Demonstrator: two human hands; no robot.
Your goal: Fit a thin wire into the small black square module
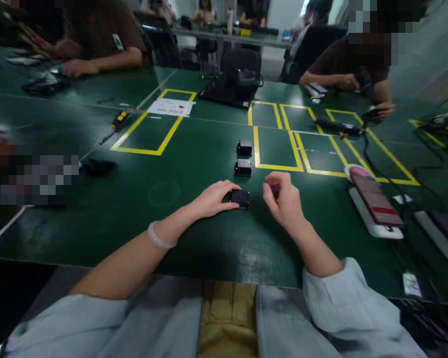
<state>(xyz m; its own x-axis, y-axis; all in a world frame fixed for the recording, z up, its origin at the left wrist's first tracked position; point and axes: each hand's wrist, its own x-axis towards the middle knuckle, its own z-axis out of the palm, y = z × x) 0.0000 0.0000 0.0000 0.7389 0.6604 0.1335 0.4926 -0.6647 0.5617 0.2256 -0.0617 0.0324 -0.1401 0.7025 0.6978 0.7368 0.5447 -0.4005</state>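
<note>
Green worktop (97,214) marked with yellow taped rectangles (149,124); near edge close to body, bare surface left of hands. Left hand (212,199) laid on small black box (240,198), fingers closed over its left side, box flat on worktop. Right hand (283,199) just right of box, grip narrow, pinched on small dark part (275,189); thin lead ran from it toward box. Two further black boxes (243,158) lined up just beyond. Phone on white block (375,209) well apart, right. Seated co-workers at far edge.
</note>
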